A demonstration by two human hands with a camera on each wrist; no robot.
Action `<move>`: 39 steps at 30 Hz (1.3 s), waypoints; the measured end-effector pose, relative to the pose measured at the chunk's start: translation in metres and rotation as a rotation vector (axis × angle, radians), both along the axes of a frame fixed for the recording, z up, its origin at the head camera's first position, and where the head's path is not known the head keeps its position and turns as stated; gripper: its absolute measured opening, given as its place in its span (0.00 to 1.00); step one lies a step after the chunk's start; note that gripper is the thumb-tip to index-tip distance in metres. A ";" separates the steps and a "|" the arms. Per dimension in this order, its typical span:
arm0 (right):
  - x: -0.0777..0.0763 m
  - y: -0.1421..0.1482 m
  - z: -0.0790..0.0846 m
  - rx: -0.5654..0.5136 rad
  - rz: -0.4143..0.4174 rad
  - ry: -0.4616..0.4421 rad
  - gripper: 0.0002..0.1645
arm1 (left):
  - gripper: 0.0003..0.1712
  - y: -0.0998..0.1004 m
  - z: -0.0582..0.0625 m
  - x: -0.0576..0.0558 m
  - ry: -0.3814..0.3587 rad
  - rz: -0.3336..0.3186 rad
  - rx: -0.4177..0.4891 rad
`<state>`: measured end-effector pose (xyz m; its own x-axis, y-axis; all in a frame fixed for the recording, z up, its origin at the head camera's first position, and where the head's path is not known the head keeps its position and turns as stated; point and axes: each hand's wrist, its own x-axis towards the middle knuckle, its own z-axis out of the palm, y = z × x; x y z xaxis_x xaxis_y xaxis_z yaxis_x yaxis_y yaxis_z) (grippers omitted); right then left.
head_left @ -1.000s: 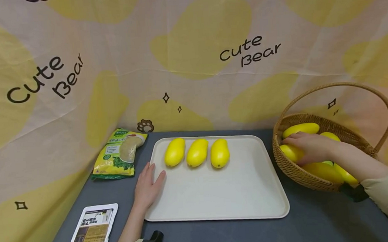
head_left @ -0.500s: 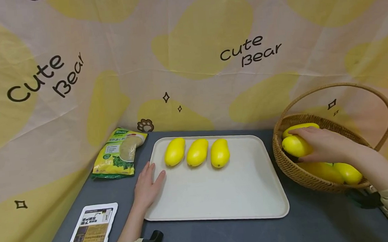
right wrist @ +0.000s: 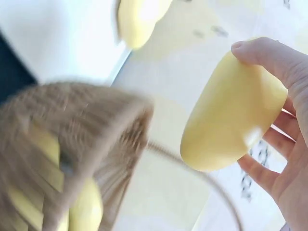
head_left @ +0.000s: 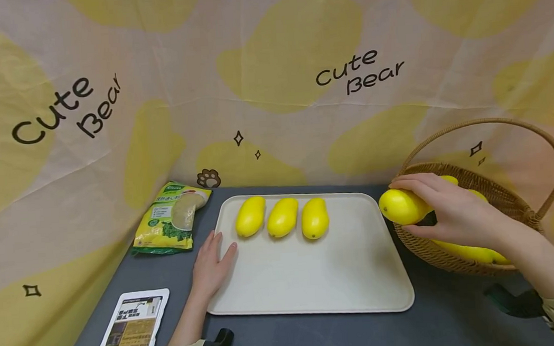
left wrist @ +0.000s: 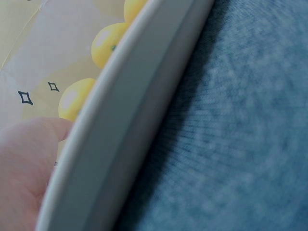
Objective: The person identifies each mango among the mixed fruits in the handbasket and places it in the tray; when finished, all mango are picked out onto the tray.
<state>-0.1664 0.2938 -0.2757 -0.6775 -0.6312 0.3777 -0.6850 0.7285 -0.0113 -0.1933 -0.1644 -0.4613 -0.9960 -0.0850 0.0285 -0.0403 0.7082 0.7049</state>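
Note:
My right hand (head_left: 455,209) grips a yellow mango (head_left: 401,206) at the left rim of the wicker basket (head_left: 420,249). In the right wrist view, thumb and fingers hold the mango (right wrist: 231,113) by one end, apart from the blurred basket (right wrist: 113,113). More yellow fruit (head_left: 467,251) lies in the basket, partly hidden by the hand and arm. Three mangoes stand in a row along the far side of the white tray (head_left: 312,276), the rightmost mango (head_left: 314,218) near its middle. My left hand (head_left: 212,267) rests on the tray's left edge, fingers extended.
A yellow-green food bag (head_left: 170,219) lies left of the tray at the back. Nearer the front is a white flat pouch (head_left: 131,330). The basket's tall handle (head_left: 483,121) arches up at the right. A printed cloth (head_left: 276,88) hangs behind the grey table (head_left: 315,337).
My right hand has lifted the mango out from among the others and carried it left to the basket's rim. The left hand stays on the tray's edge.

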 end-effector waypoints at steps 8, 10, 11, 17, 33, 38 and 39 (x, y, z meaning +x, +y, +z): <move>-0.007 -0.035 -0.024 0.034 0.163 0.051 0.42 | 0.38 0.000 0.000 0.001 0.023 0.000 0.002; -0.011 -0.039 -0.035 0.049 0.169 0.026 0.43 | 0.38 0.001 -0.001 0.001 0.026 -0.001 0.006; -0.013 -0.041 -0.042 0.056 0.170 0.014 0.44 | 0.38 0.001 -0.001 0.001 0.027 -0.003 0.006; -0.026 -0.047 -0.080 0.082 0.155 0.011 0.44 | 0.38 0.002 -0.003 0.000 0.038 -0.006 -0.001; -0.051 -0.057 -0.127 0.107 0.061 -0.006 0.37 | 0.37 0.001 0.000 0.002 0.023 0.003 0.002; -0.053 -0.059 -0.131 0.099 0.066 0.020 0.36 | 0.38 0.001 0.001 0.003 0.028 0.005 0.004; -0.054 -0.059 -0.132 0.098 0.066 0.024 0.36 | 0.38 0.001 0.001 0.003 0.027 0.004 0.005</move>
